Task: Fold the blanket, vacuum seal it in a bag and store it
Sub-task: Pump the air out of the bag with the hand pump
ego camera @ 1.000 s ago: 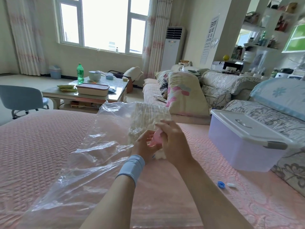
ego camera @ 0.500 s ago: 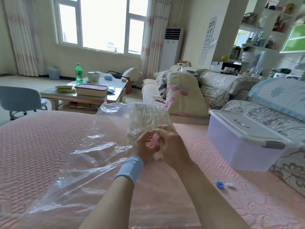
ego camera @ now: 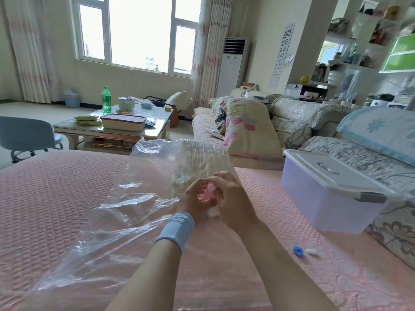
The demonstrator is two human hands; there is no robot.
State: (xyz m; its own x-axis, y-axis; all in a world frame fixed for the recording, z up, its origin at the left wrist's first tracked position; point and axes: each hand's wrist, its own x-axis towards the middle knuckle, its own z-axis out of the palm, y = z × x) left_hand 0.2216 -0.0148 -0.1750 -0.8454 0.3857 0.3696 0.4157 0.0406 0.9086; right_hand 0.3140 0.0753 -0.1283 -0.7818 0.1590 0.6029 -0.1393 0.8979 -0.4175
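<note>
The right hand (ego camera: 233, 205) is pinching a pink clip (ego camera: 207, 193), the left hand (ego camera: 193, 198) seemingly gripping its other end, partly hidden. The folded blanket (ego camera: 199, 158) is lying in the bag (ego camera: 125, 221) on the bed (ego camera: 45, 198), just beyond the grip; the bag's long axis is running toward the person.

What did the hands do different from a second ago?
Almost nothing. The left hand and right hand still hold the small pink piece over the clear bag; only the fingers shifted slightly around it. The folded blanket inside the bag, the storage box and the blue cap stayed put.
</note>
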